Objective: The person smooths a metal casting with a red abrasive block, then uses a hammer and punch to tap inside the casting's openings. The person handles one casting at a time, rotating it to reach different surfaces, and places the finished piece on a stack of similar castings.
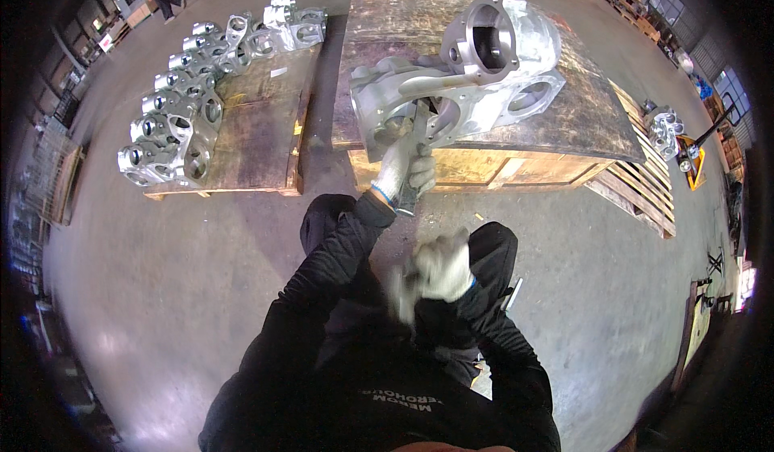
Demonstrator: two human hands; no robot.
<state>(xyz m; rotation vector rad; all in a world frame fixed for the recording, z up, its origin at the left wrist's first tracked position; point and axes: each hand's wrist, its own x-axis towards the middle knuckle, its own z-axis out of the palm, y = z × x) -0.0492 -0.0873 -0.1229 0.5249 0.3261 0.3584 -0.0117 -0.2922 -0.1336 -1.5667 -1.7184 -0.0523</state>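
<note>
Supporting the work is a wooden crate [601, 121], far and slightly right of centre, its worn top serving as a bench. Farther left, apart from it, a lower wooden platform [266, 133] carries a row of grey metal castings [179, 133]. The large casting [476, 89], the workpiece, rests on the crate top; its round flanged bore stands upward at the far right, and its ribbed left side overhangs the near edge of the crate.

The left gloved hand [409, 168] is closed around a flat metal bar [420, 124], whose upper end lies at an opening in the near side of the casting. Whether the tip touches metal cannot be told. The right gloved hand [445, 265] is curled into a fist nearer the body, beside the right knee, around a blurred tool [401, 295], possibly a hammer.

Recommended handling: seat the tip of the bar squarely against the casting before any force is applied. Grip the bar firmly below its upper end, with the left fingers clear of its near end. Align the right-hand tool with the axis of the bar; an oblique blow would probably make it skid and mark the casting. Check that the overhanging side does not rock.
</note>
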